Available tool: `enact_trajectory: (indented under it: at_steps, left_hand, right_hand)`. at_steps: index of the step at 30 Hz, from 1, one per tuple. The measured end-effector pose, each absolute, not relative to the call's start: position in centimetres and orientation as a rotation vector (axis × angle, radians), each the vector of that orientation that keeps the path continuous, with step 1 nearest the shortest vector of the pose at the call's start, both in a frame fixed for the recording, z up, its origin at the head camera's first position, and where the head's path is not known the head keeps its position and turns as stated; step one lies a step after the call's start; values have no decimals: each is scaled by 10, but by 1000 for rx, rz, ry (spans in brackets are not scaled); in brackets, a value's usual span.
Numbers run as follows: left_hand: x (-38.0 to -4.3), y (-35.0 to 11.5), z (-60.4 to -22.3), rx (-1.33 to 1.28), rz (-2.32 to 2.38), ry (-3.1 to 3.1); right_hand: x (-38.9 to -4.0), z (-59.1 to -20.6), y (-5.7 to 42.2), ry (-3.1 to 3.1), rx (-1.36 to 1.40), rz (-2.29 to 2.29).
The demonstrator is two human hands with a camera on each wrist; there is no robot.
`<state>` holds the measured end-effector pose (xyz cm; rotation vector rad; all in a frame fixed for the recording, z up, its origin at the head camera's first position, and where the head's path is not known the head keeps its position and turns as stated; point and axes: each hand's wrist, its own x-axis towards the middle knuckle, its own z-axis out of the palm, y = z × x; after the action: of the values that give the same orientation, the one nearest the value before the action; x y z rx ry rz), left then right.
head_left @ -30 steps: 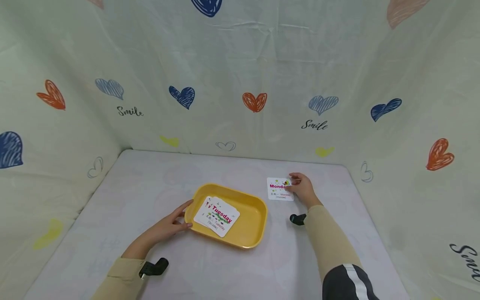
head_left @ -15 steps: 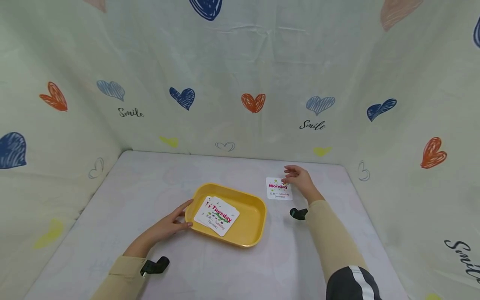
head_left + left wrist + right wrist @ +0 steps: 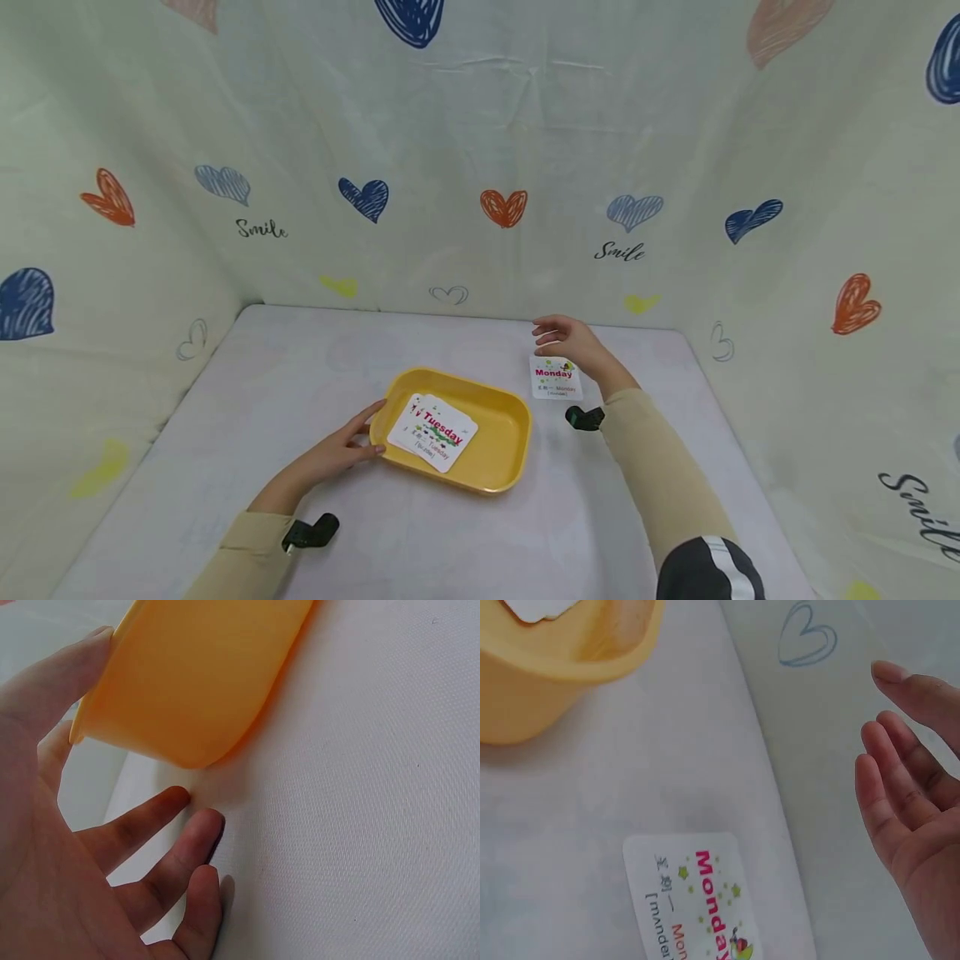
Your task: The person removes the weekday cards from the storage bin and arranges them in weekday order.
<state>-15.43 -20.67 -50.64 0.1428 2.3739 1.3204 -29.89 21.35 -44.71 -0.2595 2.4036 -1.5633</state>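
Observation:
My left hand (image 3: 333, 457) holds the left end of a yellow tray (image 3: 510, 433), thumb and index finger at its rim. In the left wrist view the other fingers (image 3: 131, 829) spread loosely beneath the tray's wall (image 3: 187, 675). Inside the tray lie overlapping white word cards (image 3: 433, 432); the top one reads "Tuesday". A "Monday" card (image 3: 557, 383) lies flat on the table, right of the tray. Just above that card hovers my right hand (image 3: 573, 343), its fingers loose with nothing between them. The right wrist view shows this hand (image 3: 915, 795) apart from the Monday card (image 3: 694, 900).
A white-covered table (image 3: 420, 550) carries everything. Behind it and at both sides hangs a pale curtain (image 3: 450, 125) with printed hearts and "Smile" lettering. Small black devices (image 3: 311, 531) are strapped at the wrists.
My right hand has let go of the Monday card, lifted, and moved left over its top edge. The card stays on the table. My left hand remains at the tray.

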Motion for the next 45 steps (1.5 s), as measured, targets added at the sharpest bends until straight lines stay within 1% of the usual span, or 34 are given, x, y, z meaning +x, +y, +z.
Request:
enact_trajectory:
  at_steps: [7, 14, 19, 29, 45]
  left_hand:
    - [-156, -209, -507, 148, 1311, 2372]
    - [-157, -209, -509, 146, 1312, 2365]
    - [-157, -210, -510, 130, 1300, 2377]
    - [-156, -210, -508, 147, 1313, 2367]
    - [-155, -210, -507, 116, 1310, 2366]
  right_hand:
    - [-292, -427, 188, 2304, -431, -1591]
    - [-281, -409, 159, 2211, -602, -1461]
    - [-277, -405, 138, 2111, -687, -1372]
    - [-271, -414, 103, 1981, -786, -1131]
    - [-263, -453, 73, 1953, -900, -870]
